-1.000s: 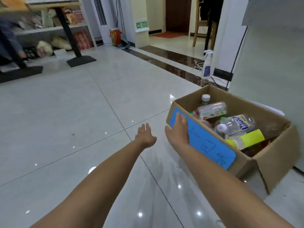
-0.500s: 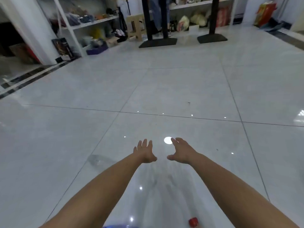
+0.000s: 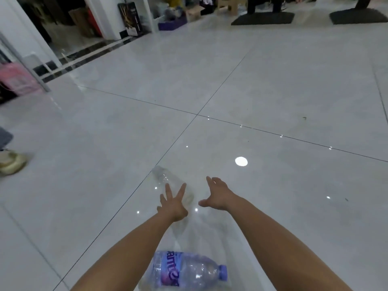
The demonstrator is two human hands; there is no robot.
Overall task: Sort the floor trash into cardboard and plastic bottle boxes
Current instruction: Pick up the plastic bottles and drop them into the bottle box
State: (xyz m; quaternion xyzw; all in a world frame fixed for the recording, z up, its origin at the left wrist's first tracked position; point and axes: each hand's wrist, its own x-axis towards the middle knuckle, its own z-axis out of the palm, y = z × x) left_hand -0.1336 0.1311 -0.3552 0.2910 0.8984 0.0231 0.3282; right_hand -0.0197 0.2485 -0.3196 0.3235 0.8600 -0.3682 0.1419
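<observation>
Glossy pale floor tiles [image 3: 273, 85] are filling the room. The left hand [image 3: 173, 203] is spreading its fingers over a clear bottle [image 3: 168, 181] lying just beyond it; the right hand [image 3: 217, 195] is hovering apart, empty. A purple-labelled bottle [image 3: 189, 270] is lying near, between the forearms. Shelves [image 3: 147, 15] are standing far left.

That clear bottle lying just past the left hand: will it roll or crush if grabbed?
The clear bottle lies on its side on glossy floor tile, so a nudge would probably send it rolling. It looks empty and thin-walled, so likely light and easy to dent. The open left hand hangs close over it; whether they touch is unclear.
</observation>
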